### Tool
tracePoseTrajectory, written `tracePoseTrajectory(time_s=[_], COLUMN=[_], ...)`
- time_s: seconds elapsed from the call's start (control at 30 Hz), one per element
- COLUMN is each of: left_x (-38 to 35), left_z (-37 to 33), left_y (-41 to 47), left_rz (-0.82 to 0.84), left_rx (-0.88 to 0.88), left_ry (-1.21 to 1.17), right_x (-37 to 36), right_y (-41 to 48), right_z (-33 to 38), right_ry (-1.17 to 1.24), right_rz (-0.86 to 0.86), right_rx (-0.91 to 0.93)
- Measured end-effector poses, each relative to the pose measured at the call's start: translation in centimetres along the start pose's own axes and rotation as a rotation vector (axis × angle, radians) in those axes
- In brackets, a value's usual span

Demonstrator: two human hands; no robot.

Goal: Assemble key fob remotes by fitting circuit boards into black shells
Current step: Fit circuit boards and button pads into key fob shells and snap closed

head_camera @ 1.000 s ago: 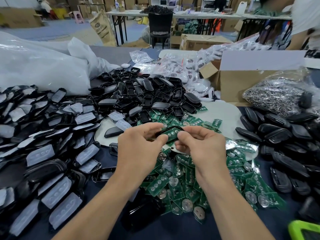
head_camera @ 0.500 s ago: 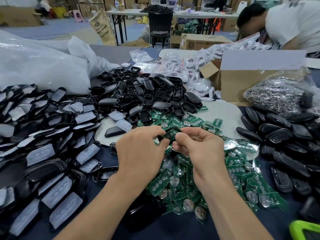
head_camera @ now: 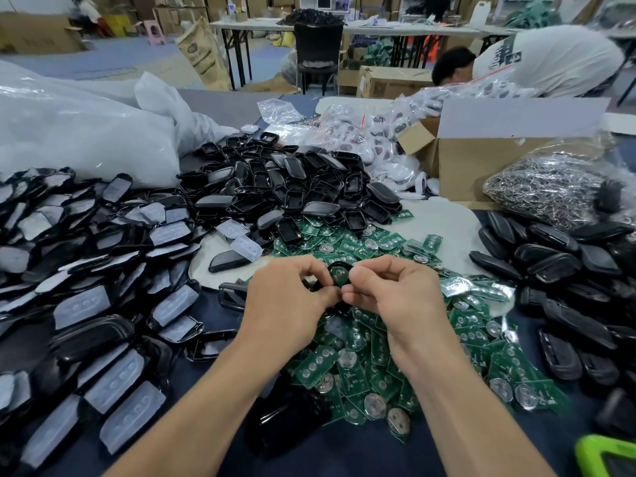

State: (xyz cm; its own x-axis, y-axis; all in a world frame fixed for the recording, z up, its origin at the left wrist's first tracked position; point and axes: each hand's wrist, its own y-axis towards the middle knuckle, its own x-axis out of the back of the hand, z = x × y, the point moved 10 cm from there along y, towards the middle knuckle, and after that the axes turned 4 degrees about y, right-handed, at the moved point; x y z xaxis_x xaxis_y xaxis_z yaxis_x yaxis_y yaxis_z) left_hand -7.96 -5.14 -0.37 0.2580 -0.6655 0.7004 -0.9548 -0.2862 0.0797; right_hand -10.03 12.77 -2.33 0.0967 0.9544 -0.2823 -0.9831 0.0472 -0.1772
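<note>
Seating step: left hand (head_camera: 287, 297) and right hand (head_camera: 399, 297), fingers curled, pinch black plastic shell (head_camera: 339, 274) above green circuit-board heap (head_camera: 358, 370); next, likely a press-fit.

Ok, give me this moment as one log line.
left hand: pinches small black plastic shell | right hand: pinches same shell | under hands: pile of green circuit boards | board seated: cannot tell

no legible text, round emblem on brown sack (head_camera: 198, 51) blurred, dark print on white shirt (head_camera: 509, 54) unreadable
</note>
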Motion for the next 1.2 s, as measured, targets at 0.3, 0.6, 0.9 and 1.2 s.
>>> tracePoseTrajectory(time_s=[0.3, 0.6, 0.9, 1.2], left_x=[1.4, 1.5, 1.6, 1.1], left_z=[-1.7, -1.4, -1.4, -1.1], left_y=[-1.2, -1.2, -1.2, -1.0], left_rz=[-0.242, -0.251, -0.251, -0.184], left_rx=[-0.082, -0.067, -0.058, -0.031], left_ry=[0.222, 0.196, 0.154, 0.119], right_x=[0.4, 0.4, 0.5, 0.5], right_y=[0.1, 0.2, 0.1, 0.1], right_z=[-0.3, -0.4, -0.5, -0.5], right_ry=[0.056, 0.057, 0.076, 0.067], right_rz=[-0.067, -0.063, -0.076, -0.063], right_rx=[-0.015, -0.028, -0.041, -0.05])
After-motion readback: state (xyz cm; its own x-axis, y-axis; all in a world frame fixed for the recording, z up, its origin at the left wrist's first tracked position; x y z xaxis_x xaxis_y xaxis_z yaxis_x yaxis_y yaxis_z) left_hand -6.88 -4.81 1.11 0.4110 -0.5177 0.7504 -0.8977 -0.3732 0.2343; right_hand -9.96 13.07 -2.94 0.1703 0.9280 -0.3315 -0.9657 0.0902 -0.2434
